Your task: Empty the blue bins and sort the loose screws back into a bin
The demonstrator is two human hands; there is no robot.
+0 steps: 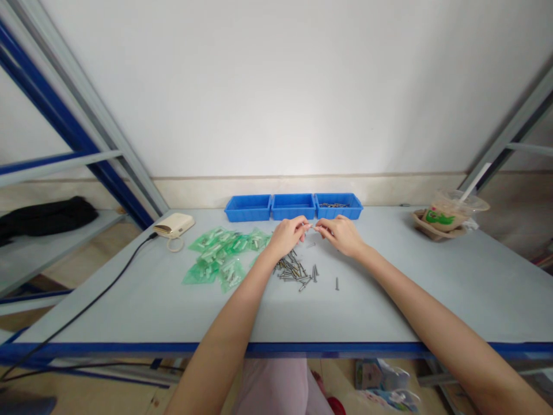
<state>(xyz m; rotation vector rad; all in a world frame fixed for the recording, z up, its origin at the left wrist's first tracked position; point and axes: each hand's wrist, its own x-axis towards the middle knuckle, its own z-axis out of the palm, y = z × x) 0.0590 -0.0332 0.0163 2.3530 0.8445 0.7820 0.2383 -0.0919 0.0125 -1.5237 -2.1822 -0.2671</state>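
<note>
My left hand (288, 236) and my right hand (342, 235) meet over the table in front of the bins, fingertips pinched. A thin screw (313, 227) spans the small gap between them, both hands gripping it; its exact shape is too small to make out. Below my left hand lies a loose pile of metal screws (294, 271), partly covered by my left wrist. One single screw (337, 283) lies apart to the right of the pile. Left of my left forearm are several green plastic bags (216, 253) with small pale pieces inside.
Three blue bins stand in a row at the back: a left bin (248, 214), a middle bin (293, 214) and a right bin (351, 212) holding screws. A cream-coloured device (175, 225) with a black cable sits at left. A drink cup (447, 210) stands in a holder at right.
</note>
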